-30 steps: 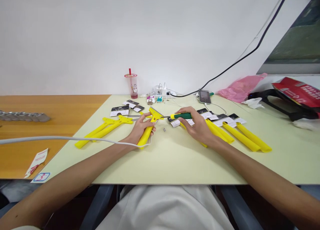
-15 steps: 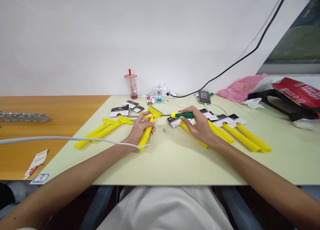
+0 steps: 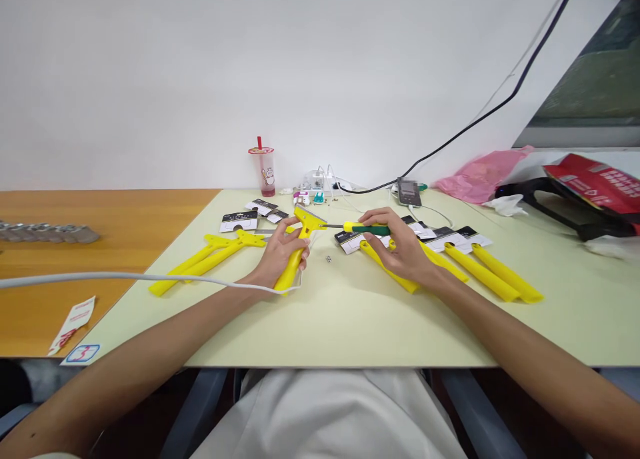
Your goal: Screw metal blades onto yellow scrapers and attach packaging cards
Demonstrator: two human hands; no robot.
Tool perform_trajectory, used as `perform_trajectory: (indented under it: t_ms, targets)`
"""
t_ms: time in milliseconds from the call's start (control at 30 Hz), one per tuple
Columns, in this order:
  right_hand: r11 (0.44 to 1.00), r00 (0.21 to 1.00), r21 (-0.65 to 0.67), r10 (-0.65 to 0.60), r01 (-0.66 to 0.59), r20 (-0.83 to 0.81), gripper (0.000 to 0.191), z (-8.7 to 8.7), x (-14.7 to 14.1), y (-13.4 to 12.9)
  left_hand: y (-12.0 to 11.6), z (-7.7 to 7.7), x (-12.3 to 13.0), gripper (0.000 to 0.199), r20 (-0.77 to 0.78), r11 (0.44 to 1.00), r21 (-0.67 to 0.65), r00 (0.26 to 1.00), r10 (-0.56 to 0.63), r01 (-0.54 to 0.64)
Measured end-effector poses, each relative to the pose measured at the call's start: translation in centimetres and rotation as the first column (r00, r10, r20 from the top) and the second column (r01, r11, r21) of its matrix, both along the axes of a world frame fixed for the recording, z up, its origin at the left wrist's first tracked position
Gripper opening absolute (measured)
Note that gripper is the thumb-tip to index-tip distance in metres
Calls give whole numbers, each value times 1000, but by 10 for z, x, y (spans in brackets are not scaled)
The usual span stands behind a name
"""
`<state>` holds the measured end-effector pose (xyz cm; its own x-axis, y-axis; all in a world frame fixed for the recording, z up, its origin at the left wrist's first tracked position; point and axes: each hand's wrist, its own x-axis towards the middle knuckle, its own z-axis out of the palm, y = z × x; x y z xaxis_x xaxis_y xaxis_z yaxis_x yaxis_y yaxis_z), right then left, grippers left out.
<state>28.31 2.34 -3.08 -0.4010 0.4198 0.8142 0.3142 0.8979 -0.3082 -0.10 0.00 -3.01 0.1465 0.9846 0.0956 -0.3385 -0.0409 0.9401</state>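
My left hand (image 3: 281,251) is closed around the handle of a yellow scraper (image 3: 291,267), its wide head tilted up and to the right. In my right hand (image 3: 399,244) is a screwdriver (image 3: 371,230) with a green and yellow handle, lying nearly level. The screwdriver's tip meets the scraper's head, where a screw would be too small to make out. Below the shaft, a few small metal screws (image 3: 329,259) lie on the pale table (image 3: 320,332). Under and beside my right hand are several yellow handles (image 3: 483,272) with black and white cards.
More yellow scrapers (image 3: 210,258) and cards (image 3: 239,222) lie at the left. A drink cup (image 3: 267,174), a power strip (image 3: 320,179) and a small device (image 3: 409,192) stand at the back. A white cable (image 3: 150,276) crosses over my left forearm. Bags (image 3: 483,176) sit at the right.
The scraper's head and the screwdriver have shifted very slightly, and my right fingers have rolled a little on the screwdriver's handle. Both hands keep their hold.
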Motion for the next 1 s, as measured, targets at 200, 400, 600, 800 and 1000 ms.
perform_trajectory:
  t_ms: [200,400,600,800,1000]
  targets:
    - [999,1000,50,-18,19,-19,21,4,2,1,0,2,-2,66,-14,1000,12,1000,-19,19]
    - [991,988,-36,-131,129,-77,18,1,0,1,3,0,-3,71,-22,1000,13,1000,-17,17]
    - [995,994,-71,-80,76,-68,18,1,2,2,6,-5,-5,71,-22,1000,-1,1000,-11,11]
    - [995,999,-94,-33,30,-30,18,4,3,1,5,-2,-5,72,-28,1000,-18,1000,-5,5]
    - [992,996,-107,-71,65,-51,17,2,3,2,2,0,-3,70,-35,1000,-11,999,7,-7]
